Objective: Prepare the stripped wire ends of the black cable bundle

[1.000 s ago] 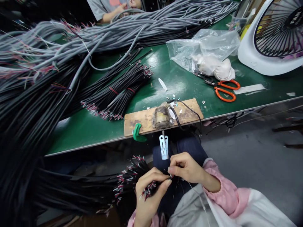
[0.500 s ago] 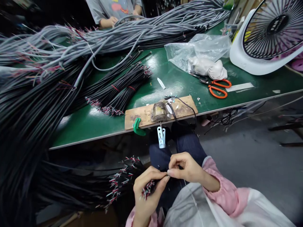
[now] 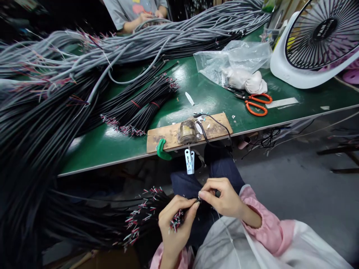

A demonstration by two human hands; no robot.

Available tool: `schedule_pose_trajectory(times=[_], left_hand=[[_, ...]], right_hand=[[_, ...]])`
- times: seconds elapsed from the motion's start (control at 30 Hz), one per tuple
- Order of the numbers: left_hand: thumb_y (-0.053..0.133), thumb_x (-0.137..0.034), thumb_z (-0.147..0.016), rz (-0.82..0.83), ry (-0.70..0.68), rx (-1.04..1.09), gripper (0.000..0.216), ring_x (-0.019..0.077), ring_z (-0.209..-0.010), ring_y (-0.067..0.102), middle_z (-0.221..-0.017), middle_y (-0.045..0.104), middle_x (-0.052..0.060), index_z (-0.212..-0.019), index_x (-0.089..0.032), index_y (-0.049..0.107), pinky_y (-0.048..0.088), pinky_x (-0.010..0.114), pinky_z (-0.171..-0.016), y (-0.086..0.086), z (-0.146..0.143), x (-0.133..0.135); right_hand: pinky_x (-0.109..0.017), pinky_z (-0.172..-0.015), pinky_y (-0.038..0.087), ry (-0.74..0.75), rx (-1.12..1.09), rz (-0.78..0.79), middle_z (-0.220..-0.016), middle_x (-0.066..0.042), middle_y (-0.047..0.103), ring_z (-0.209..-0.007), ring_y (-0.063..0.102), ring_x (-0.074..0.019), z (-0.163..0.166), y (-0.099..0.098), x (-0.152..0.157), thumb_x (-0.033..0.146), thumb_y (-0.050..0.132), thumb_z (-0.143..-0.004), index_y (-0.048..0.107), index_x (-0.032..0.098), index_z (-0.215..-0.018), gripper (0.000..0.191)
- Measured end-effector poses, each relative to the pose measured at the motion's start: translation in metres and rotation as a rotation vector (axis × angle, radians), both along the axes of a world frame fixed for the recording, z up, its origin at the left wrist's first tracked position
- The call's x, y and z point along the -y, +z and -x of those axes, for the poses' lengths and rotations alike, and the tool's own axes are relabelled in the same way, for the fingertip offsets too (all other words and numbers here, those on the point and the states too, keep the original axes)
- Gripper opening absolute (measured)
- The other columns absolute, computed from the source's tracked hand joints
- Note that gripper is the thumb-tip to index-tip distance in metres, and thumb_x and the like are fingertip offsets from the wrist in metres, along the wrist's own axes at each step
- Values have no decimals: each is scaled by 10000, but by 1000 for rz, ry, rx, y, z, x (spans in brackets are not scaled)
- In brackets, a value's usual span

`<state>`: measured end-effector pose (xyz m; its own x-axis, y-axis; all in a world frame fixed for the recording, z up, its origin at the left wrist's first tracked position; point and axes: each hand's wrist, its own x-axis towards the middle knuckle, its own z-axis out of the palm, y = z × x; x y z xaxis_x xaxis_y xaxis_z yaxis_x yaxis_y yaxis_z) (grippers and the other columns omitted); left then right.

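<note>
My left hand (image 3: 176,218) is closed around several black cables, whose stripped ends with red and white wires (image 3: 176,220) poke out of the palm. Its thumb and forefinger pinch the end of one black cable (image 3: 198,200). Right beside that end, the thumb and forefinger of my right hand (image 3: 221,196) are pinched together at the thin wires; the exact contact is too small to make out. Left of my hands lies a thick bundle of black cables (image 3: 146,213) with red and white wire ends. Beyond them, a light blue clothespin (image 3: 190,161) sits on the shaft of a small motor (image 3: 187,131).
The motor's wooden board (image 3: 218,123) is held by a green clamp (image 3: 162,149) at the edge of the green table (image 3: 179,82). Orange-handled scissors (image 3: 256,104), a plastic bag (image 3: 232,56), a white fan (image 3: 291,74) and grey cables (image 3: 140,41) lie beyond. A co-worker (image 3: 140,16) is across the table.
My hands have moved slightly up and a little apart at the cable end. The co-worker's hands across the table have risen a little.
</note>
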<state>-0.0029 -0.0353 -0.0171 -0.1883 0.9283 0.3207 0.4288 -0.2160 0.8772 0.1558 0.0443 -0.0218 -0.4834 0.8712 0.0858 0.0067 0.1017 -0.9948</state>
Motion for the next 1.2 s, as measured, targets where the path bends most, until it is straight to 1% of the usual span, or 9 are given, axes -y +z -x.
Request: schedule_pose_trajectory(times=[0.17, 0.27, 0.4, 0.5, 0.67, 0.8, 0.93, 1.1, 1.2], left_hand=[[753, -46, -822, -10, 49, 23, 183, 118, -617, 616, -725, 693, -38, -870, -223, 755, 480, 225, -608, -3, 2, -2], [759, -68, -826, 24, 31, 83, 164, 119, -608, 614, -707, 690, -43, -845, -231, 759, 477, 223, -594, -3, 6, -2], [755, -126, -848, 104, -87, 184, 121, 134, -605, 625, -687, 697, -34, -791, -233, 762, 480, 232, -591, -3, 11, -5], [735, -161, -873, 140, -148, 234, 111, 139, -607, 630, -692, 708, -22, -791, -230, 764, 479, 239, -601, -3, 11, -9], [740, -215, -879, 158, -89, 331, 116, 130, -588, 585, -654, 653, -18, -763, -221, 750, 434, 224, -555, -9, 11, -9], [730, -320, -899, 219, -33, 512, 202, 123, -572, 536, -650, 597, -7, -736, -201, 717, 382, 212, -498, -16, 10, -4], [741, -336, -885, 258, 25, 607, 225, 111, -550, 491, -660, 567, 0, -723, -183, 704, 351, 199, -467, -14, 6, -2], [774, -309, -848, 289, 116, 666, 231, 89, -535, 465, -650, 526, -13, -691, -169, 680, 347, 177, -462, -6, -2, -3], [768, -313, -858, 321, 127, 712, 247, 68, -509, 443, -661, 521, -17, -687, -166, 668, 316, 160, -438, -8, -3, -3]], right_hand=[[-220, -501, 341, -3, -31, -45, -575, 14, 541, -508, 454, -94, 0, 0, 5, 206, 656, -875, 664, 138, -654, 231], [-215, -488, 338, 64, -98, 27, -557, 18, 533, -490, 457, -90, -1, -5, -1, 289, 657, -911, 644, 142, -620, 326], [-220, -497, 358, 265, -157, 107, -549, 12, 529, -489, 483, -94, 3, -9, -16, 517, 517, -1013, 611, 149, -584, 573], [-231, -521, 365, 387, -193, 39, -565, 20, 496, -507, 463, -97, 9, -7, -20, 540, 464, -1035, 526, 169, -565, 602], [-290, -655, 400, 243, -211, -190, -689, -9, 518, -672, 487, -152, 13, -3, -14, 447, 420, -1071, 527, 184, -713, 457], [-289, -676, 418, 114, -269, -71, -785, -20, 531, -719, 495, -157, 11, -7, -12, 435, 500, -1045, 585, 178, -844, 338], [-281, -657, 437, 38, -263, 62, -802, -22, 564, -699, 518, -148, 14, -8, -8, 496, 600, -979, 654, 164, -927, 340], [-295, -651, 484, 14, -267, -32, -797, -58, 658, -698, 577, -167, 19, -4, -1, 406, 678, -926, 743, 155, -937, 260], [-304, -668, 509, -15, -252, -83, -819, -77, 700, -726, 601, -181, 19, -5, -1, 328, 666, -933, 763, 162, -967, 194]])
